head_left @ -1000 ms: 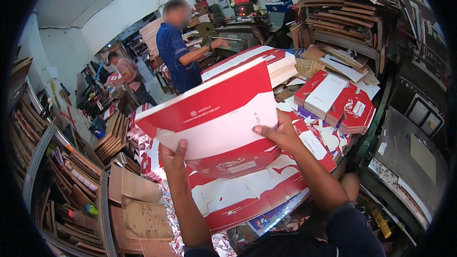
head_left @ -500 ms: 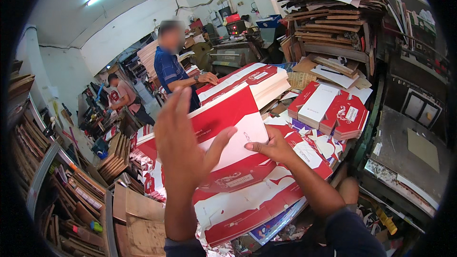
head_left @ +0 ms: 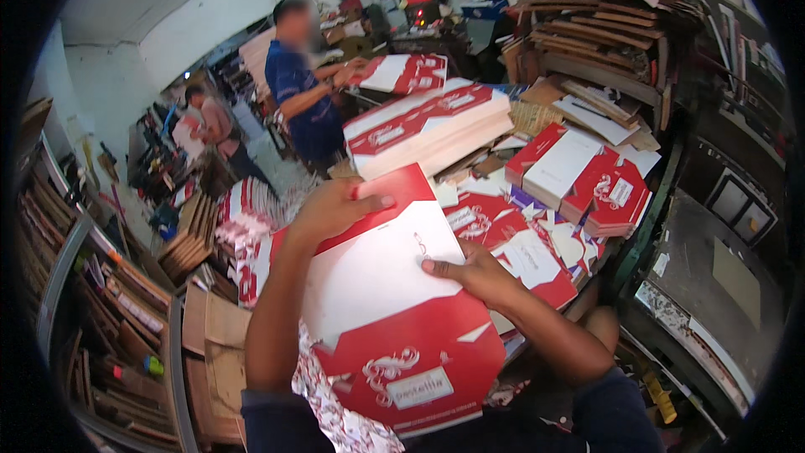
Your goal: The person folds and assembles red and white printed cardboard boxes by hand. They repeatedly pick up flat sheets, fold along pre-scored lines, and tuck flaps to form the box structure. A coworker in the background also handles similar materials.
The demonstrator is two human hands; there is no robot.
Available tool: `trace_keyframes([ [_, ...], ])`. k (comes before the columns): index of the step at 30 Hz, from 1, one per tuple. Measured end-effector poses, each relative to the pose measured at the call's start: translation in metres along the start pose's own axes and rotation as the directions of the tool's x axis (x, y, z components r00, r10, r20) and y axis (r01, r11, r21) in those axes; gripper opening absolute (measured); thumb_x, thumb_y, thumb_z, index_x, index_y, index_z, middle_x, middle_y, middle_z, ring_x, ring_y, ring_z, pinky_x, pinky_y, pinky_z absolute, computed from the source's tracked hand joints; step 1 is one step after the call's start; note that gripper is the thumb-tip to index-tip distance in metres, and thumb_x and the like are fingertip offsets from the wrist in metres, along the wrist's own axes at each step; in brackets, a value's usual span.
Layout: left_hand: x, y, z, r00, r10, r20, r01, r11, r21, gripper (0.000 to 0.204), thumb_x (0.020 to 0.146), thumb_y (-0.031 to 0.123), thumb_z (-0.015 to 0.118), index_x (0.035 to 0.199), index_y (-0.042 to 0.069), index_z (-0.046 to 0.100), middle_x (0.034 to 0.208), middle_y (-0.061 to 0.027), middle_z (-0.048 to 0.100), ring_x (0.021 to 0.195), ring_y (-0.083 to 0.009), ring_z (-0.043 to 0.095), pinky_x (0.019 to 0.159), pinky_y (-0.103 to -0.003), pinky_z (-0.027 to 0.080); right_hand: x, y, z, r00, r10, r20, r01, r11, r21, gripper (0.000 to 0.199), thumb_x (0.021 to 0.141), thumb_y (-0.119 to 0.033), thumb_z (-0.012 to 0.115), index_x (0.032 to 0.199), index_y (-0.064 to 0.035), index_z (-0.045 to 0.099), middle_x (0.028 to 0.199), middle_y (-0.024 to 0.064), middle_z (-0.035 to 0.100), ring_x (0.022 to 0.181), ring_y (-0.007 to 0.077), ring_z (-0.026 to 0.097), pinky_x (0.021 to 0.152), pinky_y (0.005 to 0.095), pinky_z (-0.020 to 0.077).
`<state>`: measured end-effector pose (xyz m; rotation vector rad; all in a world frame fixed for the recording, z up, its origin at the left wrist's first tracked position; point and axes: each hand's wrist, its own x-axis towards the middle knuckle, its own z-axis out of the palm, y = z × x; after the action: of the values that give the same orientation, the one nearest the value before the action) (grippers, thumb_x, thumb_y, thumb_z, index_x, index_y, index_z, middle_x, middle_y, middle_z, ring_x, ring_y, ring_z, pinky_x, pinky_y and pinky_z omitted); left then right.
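Observation:
A red-and-white printed cardboard box blank [head_left: 386, 285] is tilted up in front of me, with white scrollwork and a label panel at its near end. My left hand [head_left: 335, 211] is closed over its far left edge, thumb on the red part and fingers hidden behind. My right hand [head_left: 476, 275] grips the right edge, thumb on the white face. Whether I hold one sheet or several, I cannot tell. More printed blanks [head_left: 524, 262] lie just beyond my right hand. White and red paper scraps [head_left: 335, 407] show beneath the near left side.
A tall stack of blanks [head_left: 436, 130] stands ahead, where a co-worker [head_left: 302, 84] in blue handles another blank [head_left: 401, 73]. A smaller stack [head_left: 579, 176] sits to the right, beside a dark machine [head_left: 704, 285]. Wooden boards [head_left: 138, 310] fill the left-hand rack. Another person [head_left: 214, 126] stands farther back.
My left hand, raised and open before, is now closed on the blank's far left edge. The blank has come nearer and shows its whole face. The co-worker now handles a separate blank behind the stack.

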<state>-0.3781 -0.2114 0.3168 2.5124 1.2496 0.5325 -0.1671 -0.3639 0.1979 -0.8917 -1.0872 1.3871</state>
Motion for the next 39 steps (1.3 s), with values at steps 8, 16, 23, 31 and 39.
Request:
trace_keyframes([
  [8, 0.017, -0.078, 0.142, 0.994, -0.087, -0.066, 0.077, 0.987, -0.137, 0.071, 0.076, 0.07, 0.075, 0.097, 0.003, 0.074, 0.076, -0.0176, 0.069, 0.076, -0.0331, 0.069, 0.07, -0.044, 0.051, 0.038, 0.089, -0.049, 0.986, 0.083, -0.143, -0.13, 0.921, -0.367, 0.055, 0.088, -0.036, 0.079, 0.126, 0.0019, 0.065, 0.106, 0.0159, 0.074, 0.092, 0.0204, 0.071, 0.081, 0.0344, 0.0551],
  [16, 0.004, -0.073, 0.194, 0.935, 0.029, -0.353, -0.041, 0.999, -0.028, 0.064, 0.076, 0.068, 0.075, 0.094, 0.007, 0.078, 0.074, -0.0127, 0.071, 0.071, -0.0315, 0.066, 0.078, -0.045, 0.045, 0.11, 0.065, -0.081, 0.967, 0.157, -0.199, -0.176, 0.98, -0.087, 0.033, 0.094, -0.038, 0.075, 0.096, -0.0067, 0.066, 0.075, -0.0018, 0.06, 0.061, 0.0063, 0.057, 0.056, 0.0233, 0.0465],
  [23, 0.003, -0.07, 0.194, 0.937, 0.016, -0.348, -0.052, 0.994, -0.095, 0.062, 0.076, 0.066, 0.076, 0.094, 0.007, 0.077, 0.086, -0.0123, 0.074, 0.077, -0.0325, 0.067, 0.089, -0.051, 0.044, 0.117, 0.096, -0.107, 0.987, 0.14, -0.078, -0.12, 0.969, 0.214, 0.023, 0.098, -0.031, 0.071, 0.098, -0.008, 0.067, 0.076, 0.0009, 0.066, 0.059, 0.0063, 0.062, 0.049, 0.0217, 0.0483],
  [31, 0.001, -0.077, 0.192, 0.903, 0.08, -0.422, -0.109, 0.993, -0.045, 0.061, 0.077, 0.068, 0.075, 0.084, 0.007, 0.073, 0.076, -0.009, 0.072, 0.067, -0.026, 0.064, 0.079, -0.042, 0.039, 0.109, 0.082, -0.082, 0.971, 0.125, -0.202, -0.106, 0.989, 0.101, 0.025, 0.097, -0.026, 0.072, 0.106, -0.0023, 0.069, 0.09, 0.0063, 0.073, 0.075, 0.0123, 0.069, 0.064, 0.0249, 0.0546],
  [39, 0.008, -0.077, 0.2, 0.922, 0.068, -0.38, -0.084, 0.996, -0.025, 0.065, 0.075, 0.071, 0.075, 0.081, 0.006, 0.071, 0.073, -0.0098, 0.07, 0.066, -0.025, 0.064, 0.081, -0.043, 0.037, 0.088, 0.059, -0.064, 0.915, -0.156, -0.373, -0.099, 0.807, -0.583, 0.024, 0.091, -0.013, 0.077, 0.106, 0.0049, 0.07, 0.089, 0.0083, 0.072, 0.078, 0.011, 0.065, 0.068, 0.025, 0.0518],
])
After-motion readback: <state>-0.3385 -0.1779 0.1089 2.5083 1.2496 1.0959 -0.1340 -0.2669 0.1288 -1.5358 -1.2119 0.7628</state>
